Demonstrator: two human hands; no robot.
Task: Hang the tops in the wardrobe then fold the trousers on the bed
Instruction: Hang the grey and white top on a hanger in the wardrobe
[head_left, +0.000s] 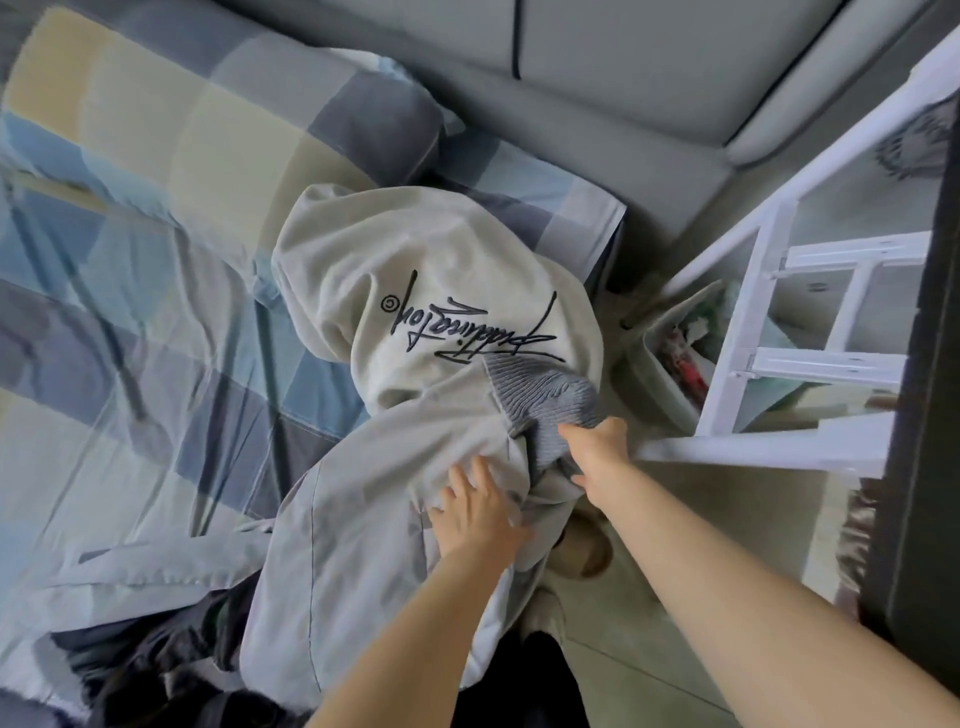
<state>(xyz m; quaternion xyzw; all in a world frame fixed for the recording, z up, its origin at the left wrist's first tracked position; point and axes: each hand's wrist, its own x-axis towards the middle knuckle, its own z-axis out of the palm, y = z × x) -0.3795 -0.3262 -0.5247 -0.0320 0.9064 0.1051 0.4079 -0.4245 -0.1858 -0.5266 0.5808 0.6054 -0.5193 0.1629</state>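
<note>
A heap of clothes lies at the bed's near right edge. On top is a cream sweatshirt with black script lettering. Below it spreads a pale grey garment, and a grey ribbed knit pokes out between them. My left hand rests flat with fingers spread on the pale grey cloth. My right hand grips the lower edge of the ribbed knit. A dark garment lies crumpled at the bottom left.
The bed has a blue, grey and cream checked sheet, with a matching pillow at the grey padded headboard. A white frame stand and a bin of clutter stand on the floor to the right.
</note>
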